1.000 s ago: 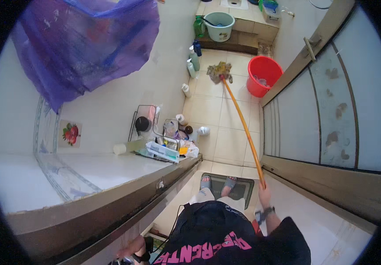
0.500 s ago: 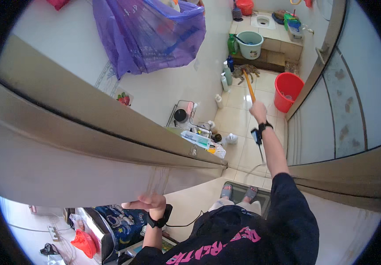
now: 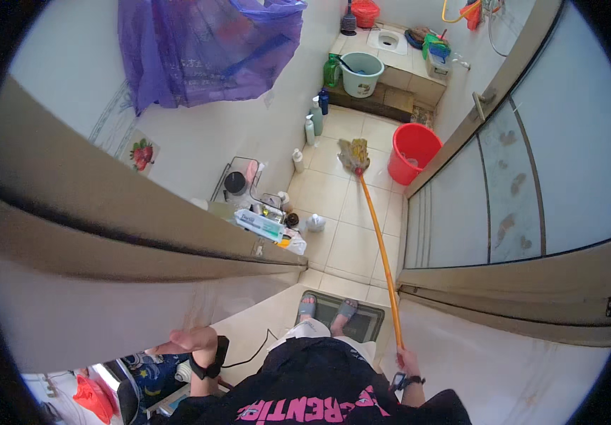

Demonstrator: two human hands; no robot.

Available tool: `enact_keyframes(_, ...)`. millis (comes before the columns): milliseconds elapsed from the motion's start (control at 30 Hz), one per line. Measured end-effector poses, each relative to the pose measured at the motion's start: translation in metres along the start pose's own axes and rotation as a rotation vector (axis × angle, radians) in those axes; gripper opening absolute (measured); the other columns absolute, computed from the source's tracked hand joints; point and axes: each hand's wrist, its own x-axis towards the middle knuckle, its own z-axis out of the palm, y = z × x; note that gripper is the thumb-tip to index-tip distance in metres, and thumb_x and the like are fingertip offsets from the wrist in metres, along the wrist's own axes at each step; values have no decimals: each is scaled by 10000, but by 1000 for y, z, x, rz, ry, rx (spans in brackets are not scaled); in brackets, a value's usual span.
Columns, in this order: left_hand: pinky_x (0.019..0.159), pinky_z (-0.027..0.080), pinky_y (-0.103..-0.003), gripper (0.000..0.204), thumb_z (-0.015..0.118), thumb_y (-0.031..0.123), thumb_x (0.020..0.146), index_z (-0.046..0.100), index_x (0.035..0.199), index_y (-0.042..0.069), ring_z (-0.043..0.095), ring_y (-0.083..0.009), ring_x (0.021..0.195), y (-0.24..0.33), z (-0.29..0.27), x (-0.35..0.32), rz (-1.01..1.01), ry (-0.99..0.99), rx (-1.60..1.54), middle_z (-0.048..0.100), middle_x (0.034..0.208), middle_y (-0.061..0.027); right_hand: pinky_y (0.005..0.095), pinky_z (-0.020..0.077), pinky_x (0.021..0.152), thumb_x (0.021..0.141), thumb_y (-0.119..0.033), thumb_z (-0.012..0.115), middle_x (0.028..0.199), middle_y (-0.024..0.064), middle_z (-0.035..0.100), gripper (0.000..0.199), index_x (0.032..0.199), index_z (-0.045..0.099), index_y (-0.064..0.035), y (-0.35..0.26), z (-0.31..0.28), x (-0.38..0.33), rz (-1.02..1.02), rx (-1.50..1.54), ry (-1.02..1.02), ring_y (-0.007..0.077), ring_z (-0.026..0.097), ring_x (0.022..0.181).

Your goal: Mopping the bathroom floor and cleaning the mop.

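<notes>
My right hand (image 3: 407,363) grips the near end of a long orange mop handle (image 3: 380,248). The handle runs away from me across the tiled bathroom floor (image 3: 351,244) to a yellowish rag mop head (image 3: 354,154), which rests on the tiles beside a red bucket (image 3: 413,153). My left hand (image 3: 190,340), with a black band on its wrist, lies flat against the edge of the beige door frame (image 3: 107,234) at my left. My feet in grey sandals stand on a dark mat (image 3: 341,319) at the doorway.
A wire rack (image 3: 245,188) with bottles and a box stands by the left wall. Several bottles (image 3: 314,117) line that wall. A green-grey bucket (image 3: 362,73) and a squat toilet (image 3: 389,39) sit on a raised step at the back. A purple plastic bag (image 3: 206,46) hangs above. A glass door (image 3: 525,163) is on the right.
My right arm has drawn back from its stretched-out reach, pulling the mop head nearer over the tiles. My left hand stays on the door frame. The view has tilted.
</notes>
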Motion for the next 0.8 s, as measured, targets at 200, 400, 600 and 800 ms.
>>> enact_keyframes(200,942,325,-382,359,422,313,951,288,1111,21,375,-206,973,-4,-13,-12,34,10,76,319,1015,-103,266,404,388,912,-332,607,610,-18,508,253,1033,618,-110,-29,-9,-32,122,13,-33,102,467,424)
enact_keyframes(400,946,324,-385,357,422,309,950,291,1114,20,377,-211,982,-6,-14,-14,50,-1,110,322,1025,-108,303,436,403,900,-335,595,589,37,566,281,933,684,-71,-168,28,-16,-206,-356,201,143,533,434)
enact_keyframes(600,949,323,-389,354,421,305,950,294,1116,20,378,-217,990,-9,-16,-12,66,-20,130,326,1035,-113,440,479,601,803,-317,648,719,243,639,375,1052,682,-38,-363,87,34,-756,-591,402,384,643,673)
enact_keyframes(800,953,321,-392,352,420,302,949,296,1118,19,380,-222,998,-11,-1,-12,76,-47,168,329,1045,-117,440,520,671,784,-290,683,801,255,653,383,1056,678,-20,-503,141,112,-931,-555,411,384,667,777)
